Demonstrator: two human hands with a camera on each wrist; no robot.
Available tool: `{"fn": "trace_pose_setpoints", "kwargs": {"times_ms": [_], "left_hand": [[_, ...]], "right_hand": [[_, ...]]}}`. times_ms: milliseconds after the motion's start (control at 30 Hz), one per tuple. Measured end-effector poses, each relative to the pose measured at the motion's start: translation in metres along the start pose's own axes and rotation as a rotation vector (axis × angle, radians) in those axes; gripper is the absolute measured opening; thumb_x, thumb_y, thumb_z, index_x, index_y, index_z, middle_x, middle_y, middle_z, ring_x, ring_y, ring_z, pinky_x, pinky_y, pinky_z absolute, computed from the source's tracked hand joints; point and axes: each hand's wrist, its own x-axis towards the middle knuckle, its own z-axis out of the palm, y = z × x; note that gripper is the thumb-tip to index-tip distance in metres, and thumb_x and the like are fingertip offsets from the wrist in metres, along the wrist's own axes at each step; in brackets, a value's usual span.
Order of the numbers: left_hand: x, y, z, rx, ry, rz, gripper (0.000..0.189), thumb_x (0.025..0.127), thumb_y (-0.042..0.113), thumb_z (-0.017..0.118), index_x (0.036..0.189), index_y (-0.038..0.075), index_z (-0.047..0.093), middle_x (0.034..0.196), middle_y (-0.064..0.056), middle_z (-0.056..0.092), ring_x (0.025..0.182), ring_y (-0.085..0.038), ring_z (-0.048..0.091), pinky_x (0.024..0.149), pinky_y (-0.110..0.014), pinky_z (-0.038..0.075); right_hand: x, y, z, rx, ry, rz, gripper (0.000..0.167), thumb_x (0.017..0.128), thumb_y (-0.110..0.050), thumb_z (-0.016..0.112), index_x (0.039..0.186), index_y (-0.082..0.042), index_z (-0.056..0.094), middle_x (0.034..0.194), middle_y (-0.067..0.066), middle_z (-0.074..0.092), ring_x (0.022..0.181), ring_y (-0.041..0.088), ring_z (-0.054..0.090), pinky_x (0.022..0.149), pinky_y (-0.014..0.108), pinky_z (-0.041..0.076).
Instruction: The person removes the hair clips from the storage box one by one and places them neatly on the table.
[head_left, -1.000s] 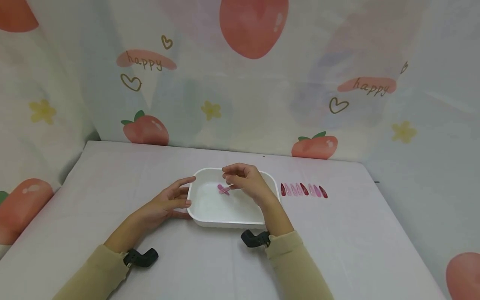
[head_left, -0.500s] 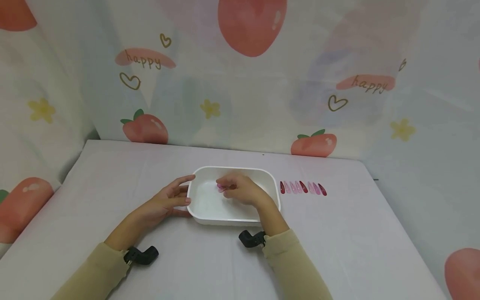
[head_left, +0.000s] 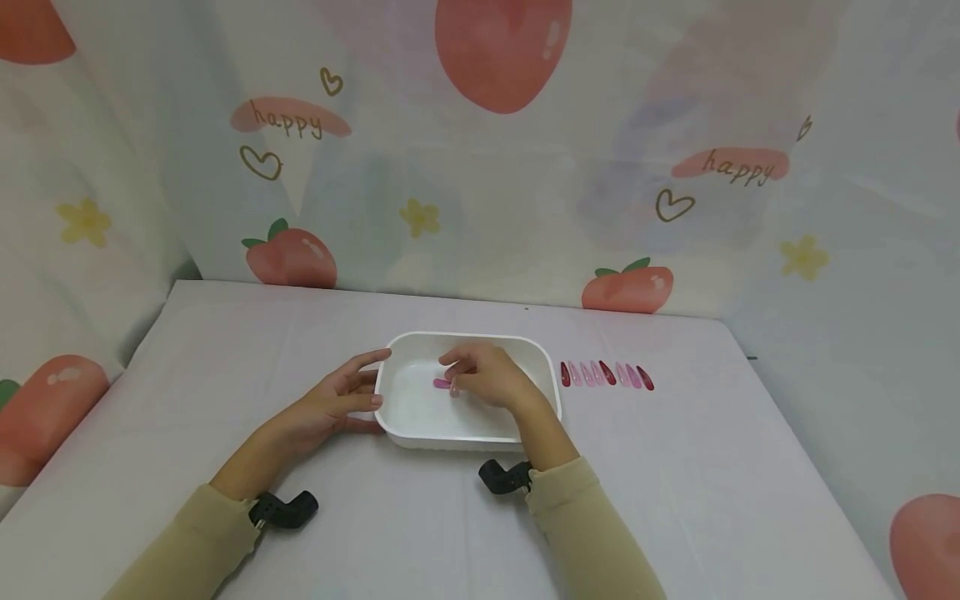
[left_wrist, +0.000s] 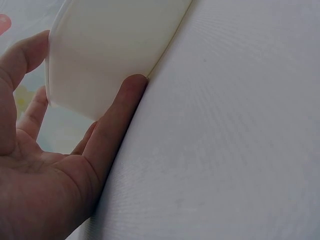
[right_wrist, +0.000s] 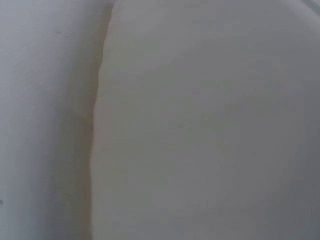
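A white tray [head_left: 420,421] lies on the table, with my left hand [head_left: 318,412] at its left end. In the left wrist view, the spread fingers of that hand touch the tray's outer wall [left_wrist: 115,45]. My right hand [head_left: 487,375] is over the tray's inside, its thumb and fingertips at a pale pink hair clip [head_left: 454,390], which it seems to pinch. Beside this, a darker pink hair clip [head_left: 440,384] lies in the tray, partly behind the fingers. Only the tray's side [right_wrist: 190,125] fills the right wrist view; no hand shows there.
To the right of the tray, several red and pink hair clips [head_left: 606,374] lie in a row on the white tablecloth [head_left: 405,517]. A curtain [head_left: 480,192] printed with strawberries hangs along the table's back edge. A black device [head_left: 281,510] sits at each wrist.
My right hand dipped lower into the tray, then drew back slightly to the right. The pink clips have shifted and turned. The left hand stays at the tray's end.
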Motion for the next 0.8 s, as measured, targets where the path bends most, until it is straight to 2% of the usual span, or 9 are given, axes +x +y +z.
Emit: {"fn": "trace_pose_setpoints", "kwargs": {"times_ms": [200, 467, 600, 800], "left_hand": [[0.0008, 0.0003, -0.0005, 0.007, -0.001, 0.004, 0.071, 0.098, 0.003, 0.057, 0.158, 0.023, 0.023, 0.157, -0.019, 0.03, 0.127, -0.037, 0.051, 0.092, -0.053, 0.055], [0.0011, 0.0008, -0.0006, 0.003, 0.006, 0.002, 0.072, 0.098, 0.003, 0.057, 0.158, 0.023, 0.024, 0.157, -0.019, 0.03, 0.128, -0.037, 0.05, 0.091, -0.053, 0.055], [0.0013, 0.0, -0.0007, 0.003, 0.01, -0.005, 0.071, 0.098, 0.003, 0.058, 0.158, 0.025, 0.025, 0.157, -0.019, 0.03, 0.128, -0.037, 0.051, 0.091, -0.053, 0.055], [0.0015, -0.0014, -0.0012, 0.009, 0.005, 0.0, 0.072, 0.098, 0.003, 0.057, 0.158, 0.022, 0.023, 0.158, -0.019, 0.029, 0.127, -0.037, 0.051, 0.091, -0.053, 0.055]], "right_hand": [[0.0012, 0.0017, -0.0004, -0.055, 0.008, 0.011, 0.036, 0.082, -0.001, 0.076, 0.117, -0.008, 0.072, 0.108, 0.009, 0.068, 0.093, 0.019, 0.065, 0.086, 0.031, 0.054], [0.0022, 0.0014, 0.004, -0.161, -0.022, -0.018, 0.037, 0.075, -0.003, 0.084, 0.109, -0.012, 0.074, 0.094, 0.001, 0.069, 0.084, 0.014, 0.058, 0.078, 0.027, 0.049], [0.0012, 0.0008, 0.0065, -0.178, -0.038, -0.003, 0.042, 0.073, 0.004, 0.08, 0.11, -0.015, 0.074, 0.094, 0.001, 0.067, 0.082, 0.014, 0.058, 0.076, 0.027, 0.05], [-0.0005, -0.0004, 0.0065, -0.19, -0.037, 0.046, 0.052, 0.072, 0.013, 0.071, 0.114, -0.018, 0.074, 0.108, 0.006, 0.062, 0.084, 0.017, 0.06, 0.071, 0.027, 0.051]]}}
